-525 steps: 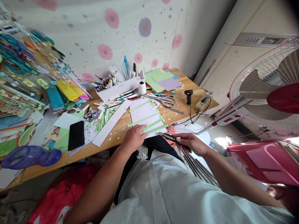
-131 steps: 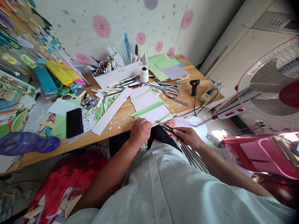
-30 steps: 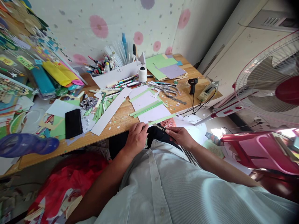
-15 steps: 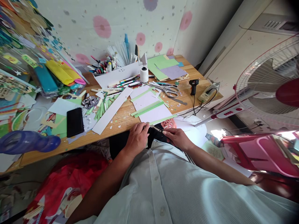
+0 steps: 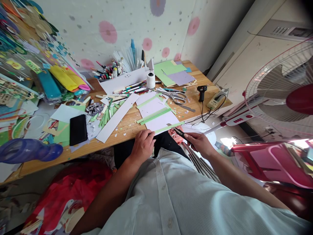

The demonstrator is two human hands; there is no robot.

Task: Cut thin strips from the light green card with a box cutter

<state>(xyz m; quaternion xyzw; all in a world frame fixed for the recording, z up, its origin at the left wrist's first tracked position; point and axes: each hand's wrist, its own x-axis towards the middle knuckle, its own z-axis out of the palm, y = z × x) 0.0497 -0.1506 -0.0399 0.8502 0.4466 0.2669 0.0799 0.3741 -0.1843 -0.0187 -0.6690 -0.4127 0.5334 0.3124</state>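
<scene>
My left hand [image 5: 143, 143] rests at the near edge of the wooden desk [image 5: 127, 125], its fingertips pressing the left end of a long green paper strip [image 5: 168, 127]. That strip lies along the front edge of a pale lilac sheet [image 5: 156, 114] that carries further green strips. My right hand [image 5: 199, 143] is closed around a black utility knife [image 5: 180, 133], whose tip points up and left, just off the right end of the strip and over the desk's edge.
Scissors [image 5: 174, 97], a white tape roll [image 5: 150, 80], a glue gun [image 5: 201, 91] with its cable, a black phone [image 5: 78, 129], a white box of pens [image 5: 122, 80] and scattered paper scraps crowd the desk. A fan [image 5: 283, 98] and a pink stool [image 5: 269, 160] stand at right.
My right hand with the knife has drawn away to the right, from near my left hand to beyond the strip's right end. My left hand stays pressed on the strip.
</scene>
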